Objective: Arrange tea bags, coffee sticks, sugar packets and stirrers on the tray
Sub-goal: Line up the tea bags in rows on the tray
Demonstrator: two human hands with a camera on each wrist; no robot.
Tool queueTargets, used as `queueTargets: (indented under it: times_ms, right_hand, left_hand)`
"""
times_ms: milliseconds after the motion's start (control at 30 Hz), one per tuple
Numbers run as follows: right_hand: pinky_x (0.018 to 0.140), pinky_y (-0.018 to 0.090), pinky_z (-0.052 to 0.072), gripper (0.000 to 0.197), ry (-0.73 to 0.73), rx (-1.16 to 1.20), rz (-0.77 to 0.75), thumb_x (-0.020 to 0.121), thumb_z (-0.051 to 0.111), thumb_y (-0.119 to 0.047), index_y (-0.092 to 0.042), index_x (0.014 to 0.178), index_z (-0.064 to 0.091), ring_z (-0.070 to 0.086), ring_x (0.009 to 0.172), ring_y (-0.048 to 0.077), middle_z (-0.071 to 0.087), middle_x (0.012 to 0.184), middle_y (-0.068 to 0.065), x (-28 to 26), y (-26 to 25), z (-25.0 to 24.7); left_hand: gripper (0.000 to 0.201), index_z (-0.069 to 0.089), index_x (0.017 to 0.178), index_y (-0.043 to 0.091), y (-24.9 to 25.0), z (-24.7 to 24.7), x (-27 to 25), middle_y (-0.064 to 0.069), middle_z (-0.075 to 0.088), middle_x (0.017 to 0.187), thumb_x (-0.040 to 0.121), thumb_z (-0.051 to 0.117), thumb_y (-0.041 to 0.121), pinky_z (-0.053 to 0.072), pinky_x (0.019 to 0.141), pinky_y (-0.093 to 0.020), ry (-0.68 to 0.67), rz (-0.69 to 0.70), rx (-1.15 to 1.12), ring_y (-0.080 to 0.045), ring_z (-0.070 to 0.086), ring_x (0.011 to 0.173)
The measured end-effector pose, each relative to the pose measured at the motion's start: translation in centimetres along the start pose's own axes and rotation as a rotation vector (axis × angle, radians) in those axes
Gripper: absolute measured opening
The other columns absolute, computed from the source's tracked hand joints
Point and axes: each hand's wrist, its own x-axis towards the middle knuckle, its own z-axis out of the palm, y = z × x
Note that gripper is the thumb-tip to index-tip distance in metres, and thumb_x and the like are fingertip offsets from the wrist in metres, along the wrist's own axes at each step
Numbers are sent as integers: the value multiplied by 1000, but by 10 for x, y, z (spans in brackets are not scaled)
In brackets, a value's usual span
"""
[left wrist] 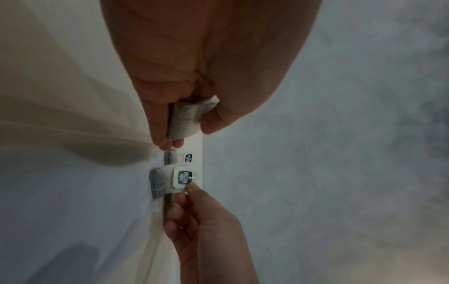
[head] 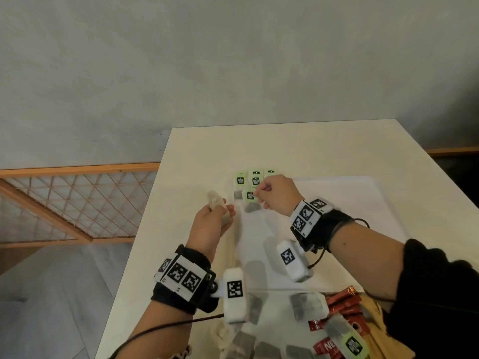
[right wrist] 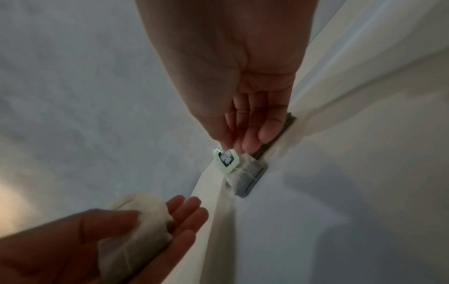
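Observation:
A white tray (head: pixel 350 203) lies on the white table (head: pixel 197 151). Several tea bags with green tags (head: pixel 255 178) lie in a group in the tray's far left corner. My right hand (head: pixel 258 197) pinches the green tag (right wrist: pixel 226 160) of the nearest tea bag (right wrist: pixel 248 176), which rests on the tray floor by the rim. My left hand (head: pixel 223 212) hovers just left of the tray and grips a small stack of tea bags (head: pixel 216 203) between thumb and fingers. The same stack (left wrist: pixel 185 117) shows in the left wrist view, above the pinched tag (left wrist: pixel 184 177).
Loose tea bags (head: pixel 305 305), red coffee sticks (head: pixel 342 301) and brown packets (head: pixel 373 330) lie in a heap at the table's near edge. A wooden lattice barrier (head: pixel 77 203) stands beyond the table's left edge. A grey wall rises behind.

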Motion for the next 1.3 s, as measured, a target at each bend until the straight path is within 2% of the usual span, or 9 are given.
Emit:
queueTargets:
  times_ms: [167,300,400,567,800,933,1133,1200,1300]
  right_hand:
    - [64,34,56,12,5,31,5,90,57,-10,-6,80,62,60,56,16,72,76,13,17,-10,10]
    - [55,29,54,21,-16,87,30,91,57,-7,-10,71,61,60,54,16,69,70,10,22,-13,11]
    - [52,26,51,11,-36,173,67,91,59,-11,-7,84,66,59,53,17,67,70,9,22,-12,8]
    - [47,20,45,12,2,139,-16,89,62,-22,-14,97,67,52,55,10,53,70,-4,-2,-18,-10]
    - [59,25,48,9,-45,269,-59,87,69,-25,-19,94,71,55,57,10,63,79,0,-71,-17,-28]
    - [61,26,50,8,13,314,-58,87,70,-28,-22,93,71,58,61,13,64,70,-8,-105,-10,-36]
    - [64,29,52,12,31,258,-90,89,67,-23,-13,83,68,59,61,11,67,80,7,-128,-9,-57]
    - [64,30,51,13,73,237,-82,90,65,-23,-13,82,65,60,59,12,65,75,4,-131,-9,-62]
    - [63,30,48,18,174,142,-28,95,57,-25,-11,84,57,61,62,16,64,72,2,-132,-8,-61]
  left_hand:
    - [29,55,123,-1,2,-1,9,-16,67,106,102,39,10,54,83,-30,16,-100,-263,-27,63,106]
    - [29,54,122,-1,0,1,9,-20,67,107,104,37,14,54,87,-34,15,-127,-324,-31,63,107]
    - [31,54,121,-2,-1,5,5,-21,67,108,106,35,17,53,91,-36,1,-113,-314,-33,63,109]
    - [32,61,115,3,-3,14,-8,-14,71,104,106,34,18,55,88,-33,-69,-28,-117,-26,67,104]
    - [22,69,106,9,1,34,-35,-12,75,97,101,50,21,58,86,-36,-143,93,171,-23,72,96]
    - [10,72,95,19,-2,48,-56,-11,76,88,95,63,22,60,80,-37,-149,170,300,-26,72,89]
    - [6,74,86,10,3,57,-82,-13,75,83,84,75,17,61,71,-35,-182,168,315,-23,71,73]
    - [11,74,85,11,3,54,-82,-13,75,84,87,72,22,61,72,-36,-115,186,345,-22,71,75]
    - [26,73,81,12,2,49,-78,-3,74,79,92,63,34,57,77,-40,56,333,606,-23,69,78]
